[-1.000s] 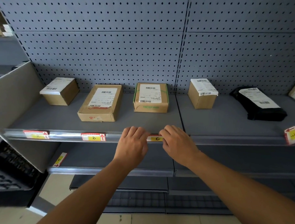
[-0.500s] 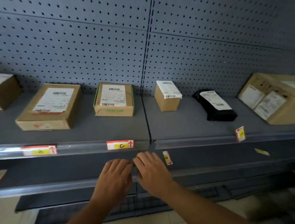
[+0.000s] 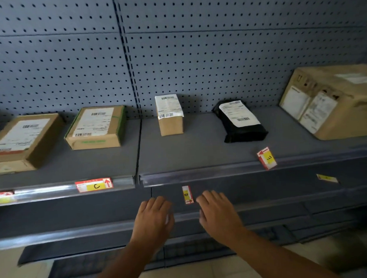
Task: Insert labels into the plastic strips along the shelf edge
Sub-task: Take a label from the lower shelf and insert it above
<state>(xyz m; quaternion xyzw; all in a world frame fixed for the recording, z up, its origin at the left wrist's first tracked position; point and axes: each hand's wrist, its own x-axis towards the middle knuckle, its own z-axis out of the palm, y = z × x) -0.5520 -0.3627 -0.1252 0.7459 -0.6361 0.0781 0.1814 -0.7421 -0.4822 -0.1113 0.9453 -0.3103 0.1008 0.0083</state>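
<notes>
**Both hands free at the lower shelf, a loose label lying between them**

The left hand (image 3: 153, 219) and the right hand (image 3: 218, 214) reach side by side over the front of the lower shelf (image 3: 76, 213), fingers relaxed and spread, grasping nothing. Between them, toward 12 o'clock from the gap, lies the label marked D (image 3: 187, 194) on the lower shelf's surface. Its long axis runs front to back, 12 to 6 o'clock, with the red arrow end nearest the person. It sits just beside the right hand's fingertips and a little farther from the left; whether either touches it cannot be told.

Above, at 12 o'clock, the plastic strip (image 3: 201, 172) on the right half of the upper shelf edge is bare along most of its run. At 2 o'clock the label marked E (image 3: 266, 158) stands tilted against the strip's top edge, long axis leaning toward 11 o'clock, not lying flat in the strip. At 10 o'clock the label marked C (image 3: 94, 184) lies flat in the left strip (image 3: 44, 192), long axis along the edge, arrow pointing up. A further yellow label (image 3: 327, 178) lies loose at 3 o'clock on the lower shelf.

Open surface lies between the upper shelf's front edge and the parcels: the small brown box (image 3: 170, 116), the black bag (image 3: 239, 121) and the large carton (image 3: 332, 100).
</notes>
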